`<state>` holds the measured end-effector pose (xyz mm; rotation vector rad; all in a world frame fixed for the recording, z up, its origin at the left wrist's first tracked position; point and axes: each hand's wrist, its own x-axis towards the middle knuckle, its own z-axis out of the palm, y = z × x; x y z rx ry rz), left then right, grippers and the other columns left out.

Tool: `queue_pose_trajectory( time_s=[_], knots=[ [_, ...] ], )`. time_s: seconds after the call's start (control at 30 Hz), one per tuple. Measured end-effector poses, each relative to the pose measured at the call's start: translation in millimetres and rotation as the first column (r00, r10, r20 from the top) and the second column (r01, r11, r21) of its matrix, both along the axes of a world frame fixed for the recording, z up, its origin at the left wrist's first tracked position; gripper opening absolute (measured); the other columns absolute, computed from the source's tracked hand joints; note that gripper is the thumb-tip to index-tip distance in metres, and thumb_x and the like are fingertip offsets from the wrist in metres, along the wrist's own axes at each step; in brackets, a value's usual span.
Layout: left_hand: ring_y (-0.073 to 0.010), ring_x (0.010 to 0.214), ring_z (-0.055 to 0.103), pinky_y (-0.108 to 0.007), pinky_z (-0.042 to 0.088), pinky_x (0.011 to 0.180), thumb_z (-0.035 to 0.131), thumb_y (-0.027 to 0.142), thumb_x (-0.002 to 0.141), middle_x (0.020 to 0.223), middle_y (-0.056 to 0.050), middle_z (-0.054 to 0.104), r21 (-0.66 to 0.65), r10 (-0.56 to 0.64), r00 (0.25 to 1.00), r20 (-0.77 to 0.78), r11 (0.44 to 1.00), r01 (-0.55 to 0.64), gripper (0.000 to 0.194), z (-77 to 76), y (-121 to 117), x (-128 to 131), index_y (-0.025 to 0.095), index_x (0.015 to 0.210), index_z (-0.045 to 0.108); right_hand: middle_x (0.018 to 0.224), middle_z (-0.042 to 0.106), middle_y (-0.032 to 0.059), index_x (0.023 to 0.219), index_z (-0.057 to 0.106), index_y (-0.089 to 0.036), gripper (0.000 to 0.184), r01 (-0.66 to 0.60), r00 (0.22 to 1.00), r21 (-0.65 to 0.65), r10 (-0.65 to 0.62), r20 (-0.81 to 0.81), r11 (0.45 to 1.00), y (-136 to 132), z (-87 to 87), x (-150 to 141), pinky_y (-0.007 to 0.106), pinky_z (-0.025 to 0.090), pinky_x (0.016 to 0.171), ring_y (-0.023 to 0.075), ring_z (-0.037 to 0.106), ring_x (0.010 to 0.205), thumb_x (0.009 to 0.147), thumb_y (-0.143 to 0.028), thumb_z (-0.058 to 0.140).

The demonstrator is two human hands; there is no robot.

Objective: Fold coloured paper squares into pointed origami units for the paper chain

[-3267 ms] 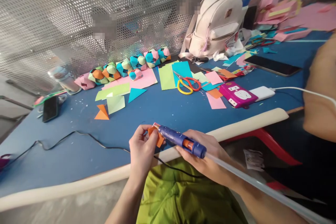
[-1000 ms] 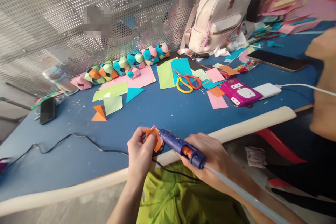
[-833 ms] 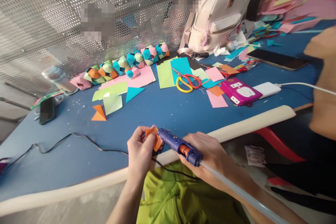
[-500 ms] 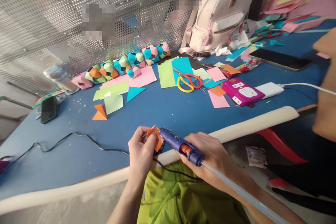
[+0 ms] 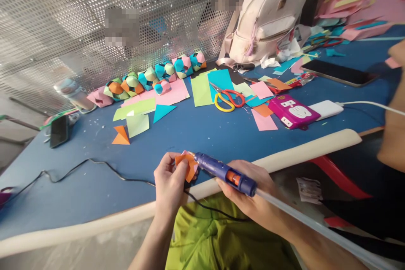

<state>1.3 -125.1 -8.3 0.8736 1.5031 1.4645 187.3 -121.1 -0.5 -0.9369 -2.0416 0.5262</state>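
Observation:
My left hand [image 5: 171,179] pinches a small folded paper piece [image 5: 191,168], orange with a bit of pink, above the table's front edge. In my right hand [image 5: 249,181] is a dark blue glue gun [image 5: 215,166], its nozzle at the upper edge of the paper. A long clear glue stick [image 5: 294,211] runs out of the back of the gun toward the lower right. The fingers around the gun's handle are partly hidden by its body. A black cord [image 5: 126,179] passes below my left wrist across the table.
Several folded paper balls [image 5: 147,78] line the mesh panel. Scissors [image 5: 228,100], paper sheets [image 5: 202,88], a purple power adapter [image 5: 292,112], a phone [image 5: 340,72] and a beige backpack [image 5: 265,21] lie beyond my hands. Another person's arm [image 5: 392,135] is at the right edge.
The nozzle stays close to the paper throughout. Since half a second ago, the glue gun has shifted slightly right and turned a little flatter. My left hand keeps its hold on the paper.

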Motion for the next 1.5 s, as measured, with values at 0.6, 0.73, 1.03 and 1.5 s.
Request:
queue_pose_trajectory(
  time_s=[0.6, 0.73, 1.03, 1.5],
  knots=[
    [-0.016, 0.056, 0.066, -0.025, 0.053, 0.049, 0.074, 0.03, 0.07, 0.071, 0.001, 0.066, 0.087, 0.083, 0.984, 0.158, 0.991, -0.097, 0.023, 22.1, -17.8, 16.0, 0.017, 0.081, 0.058, 0.103, 0.067, 0.0141, 0.108, 0.064, -0.016, 0.031, 0.282, 0.88, -0.134, -0.2, 0.432, 0.95, 81.6, 13.1, -39.8, 0.037, 0.045, 0.084, 0.0288, 0.062, 0.099, 0.095, -0.035, 0.043],
    [-0.0138, 0.056, 0.065, -0.024, 0.054, 0.052, 0.076, 0.031, 0.069, 0.073, 0.001, 0.065, 0.055, 0.052, 0.985, 0.163, 0.997, -0.062, 0.025, 21.3, -21.7, 18.8, 0.017, 0.079, 0.058, 0.1, 0.068, 0.0128, 0.104, 0.064, -0.016, 0.029, 0.247, 0.914, -0.13, -0.186, 0.362, 0.96, 74.2, 6.6, -25.9, 0.036, 0.047, 0.08, 0.0273, 0.063, 0.093, 0.093, -0.038, 0.048],
    [-0.0116, 0.067, 0.061, -0.022, 0.052, 0.06, 0.073, 0.03, 0.074, 0.08, 0.0, 0.065, 0.098, -0.059, 0.99, 0.125, 0.994, 0.047, 0.019, 6.9, -29.4, 22.7, 0.017, 0.081, 0.061, 0.087, 0.062, 0.0045, 0.095, 0.056, -0.017, 0.007, 0.063, 0.981, -0.052, -0.072, -0.18, 0.997, 2.8, 13.6, -3.5, 0.024, 0.049, 0.069, 0.0136, 0.058, 0.076, 0.091, -0.021, 0.052],
    [-0.0079, 0.059, 0.051, -0.018, 0.042, 0.055, 0.07, 0.032, 0.078, 0.071, 0.001, 0.062, 0.069, -0.119, 0.986, 0.116, 0.991, 0.111, 0.018, 1.1, -30.4, 23.6, 0.016, 0.084, 0.065, 0.069, 0.06, -0.0011, 0.074, 0.055, -0.018, 0.009, -0.079, 0.938, -0.242, -0.01, -0.347, 0.967, 8.6, 4.9, -27.7, 0.019, 0.047, 0.061, 0.0095, 0.055, 0.064, 0.082, -0.014, 0.053]
  ],
)
